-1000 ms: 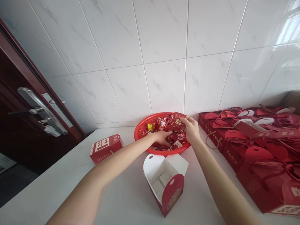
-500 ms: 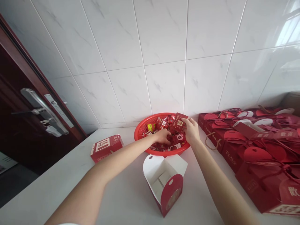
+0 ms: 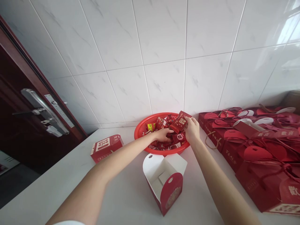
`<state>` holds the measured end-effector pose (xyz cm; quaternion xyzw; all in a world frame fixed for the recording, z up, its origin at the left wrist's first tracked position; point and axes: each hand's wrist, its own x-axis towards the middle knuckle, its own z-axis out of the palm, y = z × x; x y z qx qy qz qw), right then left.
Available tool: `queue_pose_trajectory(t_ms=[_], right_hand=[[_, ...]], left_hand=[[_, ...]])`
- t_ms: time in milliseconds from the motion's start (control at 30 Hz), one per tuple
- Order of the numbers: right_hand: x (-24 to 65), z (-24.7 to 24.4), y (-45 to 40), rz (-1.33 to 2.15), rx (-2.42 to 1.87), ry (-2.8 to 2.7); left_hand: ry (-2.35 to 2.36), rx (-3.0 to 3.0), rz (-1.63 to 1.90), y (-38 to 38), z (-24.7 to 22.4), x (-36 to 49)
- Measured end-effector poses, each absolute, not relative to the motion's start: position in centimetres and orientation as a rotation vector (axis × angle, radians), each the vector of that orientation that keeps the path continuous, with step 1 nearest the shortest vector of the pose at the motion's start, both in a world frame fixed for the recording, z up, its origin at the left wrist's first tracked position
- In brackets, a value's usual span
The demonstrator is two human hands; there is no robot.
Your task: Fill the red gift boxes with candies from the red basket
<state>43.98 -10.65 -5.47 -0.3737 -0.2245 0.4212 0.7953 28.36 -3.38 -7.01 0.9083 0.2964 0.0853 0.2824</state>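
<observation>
My right hand (image 3: 192, 129) is closed on a red packet (image 3: 181, 122) with a gold double-happiness mark, held up at the right side of a red plastic basket (image 3: 138, 128). Inside the basket lie many small wrapped packets, mostly red, one with a yellow label (image 3: 151, 127). Reaching in from the left, my left hand (image 3: 164, 135) is among the packets, thumb and fingers apart, its fingertips partly hidden. In front of the basket stands a red gift box (image 3: 171, 193) with a white inside, its top flaps up; pale flat pieces lie on its bottom.
To the left on the white table (image 3: 126, 193) sits a closed red box (image 3: 106, 147). Many red boxes with cord handles (image 3: 234, 156) crowd the right side. A tiled wall (image 3: 164, 84) rises behind, and a dark red door (image 3: 28, 125) with a handle is at left.
My right hand has lifted and tilted the red packet slightly. My left hand has shifted a little, its thumb and fingers now farther apart over the packets.
</observation>
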Motion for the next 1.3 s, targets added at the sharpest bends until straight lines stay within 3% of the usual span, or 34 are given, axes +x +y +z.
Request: queue_pose_trajectory(t_ms=[133,333,600,1100,1300], right_hand=[[44.0,-5.4,-10.8,0.907,-0.810,-0.499],[43.8,-5.3,-10.9,0.898,-0.814,-0.496],[43.7,-5.0,-10.9,0.819,-0.897,-0.386],[43.6,-5.0,-10.8,1.224,-0.861,-0.594],[43.5,-4.4,-11.6,1.188,-0.829,-0.577]], left_hand=[[0.871,2.391,0.240,-3.2,-7.1,28.4],[1.088,2.264,0.585,-2.6,-6.4,28.4],[0.912,1.981,1.056,-2.2,-4.6,27.3],[0.587,2.017,1.090,-4.0,-4.6,27.9],[0.578,2.234,1.076,-4.2,-4.9,28.1]])
